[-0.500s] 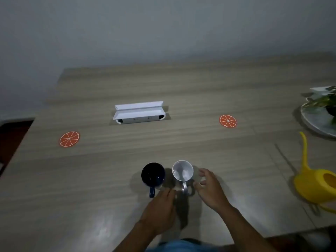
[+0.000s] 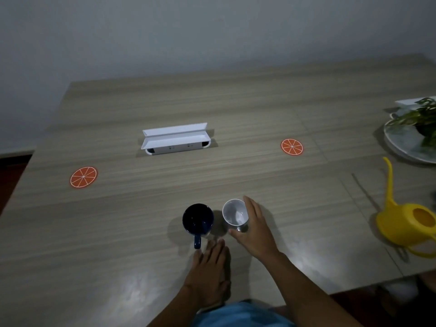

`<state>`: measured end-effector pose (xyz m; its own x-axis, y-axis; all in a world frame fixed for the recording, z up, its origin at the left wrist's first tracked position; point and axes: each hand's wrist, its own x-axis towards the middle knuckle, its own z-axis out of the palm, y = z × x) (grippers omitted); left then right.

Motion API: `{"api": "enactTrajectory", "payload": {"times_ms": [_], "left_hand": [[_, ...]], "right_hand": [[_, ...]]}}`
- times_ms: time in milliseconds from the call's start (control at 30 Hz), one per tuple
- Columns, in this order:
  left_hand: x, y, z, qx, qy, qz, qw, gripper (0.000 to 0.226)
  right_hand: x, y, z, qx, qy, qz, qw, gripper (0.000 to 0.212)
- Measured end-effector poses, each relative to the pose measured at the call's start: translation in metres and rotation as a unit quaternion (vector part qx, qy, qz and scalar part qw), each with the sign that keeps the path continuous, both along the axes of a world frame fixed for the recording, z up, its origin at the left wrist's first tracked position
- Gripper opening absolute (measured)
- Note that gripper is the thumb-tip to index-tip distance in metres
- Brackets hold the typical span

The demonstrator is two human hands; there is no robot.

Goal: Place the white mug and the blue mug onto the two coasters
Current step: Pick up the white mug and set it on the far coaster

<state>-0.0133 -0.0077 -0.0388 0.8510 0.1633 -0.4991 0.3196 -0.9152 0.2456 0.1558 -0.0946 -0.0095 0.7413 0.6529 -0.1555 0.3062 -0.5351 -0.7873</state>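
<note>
The left hand [image 2: 208, 265] lies flat and spread on the desk [image 2: 306, 232] behind the blue mug [image 2: 198, 219]. The right hand [image 2: 253, 226] wraps the white mug [image 2: 235, 215]. Both orange coasters [image 2: 83, 177] [image 2: 291, 147] sit farther back, well apart.

The room around me is dim and the whole view looks grey and soft, with fine detail smeared. Pale glare patches sit on the table [image 2: 236, 114] close to my body, one left of my left hand [image 2: 208, 272] and one right of my forearm. Soft round shadows pool around the blue mug [image 2: 198, 219] and white mug [image 2: 234, 214]. The wide lens bows the table edges and stretches the yellow watering can [image 2: 410, 223] at the right border, where things look blurrier
</note>
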Motion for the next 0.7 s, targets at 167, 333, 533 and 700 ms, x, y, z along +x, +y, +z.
{"api": "enactTrajectory", "payload": {"times_ms": [167, 333, 533, 700], "left_hand": [[0.004, -0.002, 0.007, -0.004, 0.012, 0.007, 1.0, 0.087], [0.011, -0.008, 0.012, 0.001, 0.005, 0.024, 1.0, 0.081], [0.031, -0.015, 0.012, -0.002, -0.043, 0.002, 0.999, 0.079], [0.071, -0.02, 0.021, -0.027, -0.04, 0.029, 0.998, 0.09]], "right_hand": [[0.002, -0.001, -0.002, -0.005, 0.005, -0.007, 1.0, 0.097], [0.007, -0.015, 0.0, 0.036, 0.01, -0.058, 0.998, 0.088], [0.029, -0.048, 0.003, 0.052, -0.014, -0.145, 0.988, 0.086], [0.043, -0.059, 0.008, 0.058, 0.008, -0.19, 0.98, 0.085]]}}
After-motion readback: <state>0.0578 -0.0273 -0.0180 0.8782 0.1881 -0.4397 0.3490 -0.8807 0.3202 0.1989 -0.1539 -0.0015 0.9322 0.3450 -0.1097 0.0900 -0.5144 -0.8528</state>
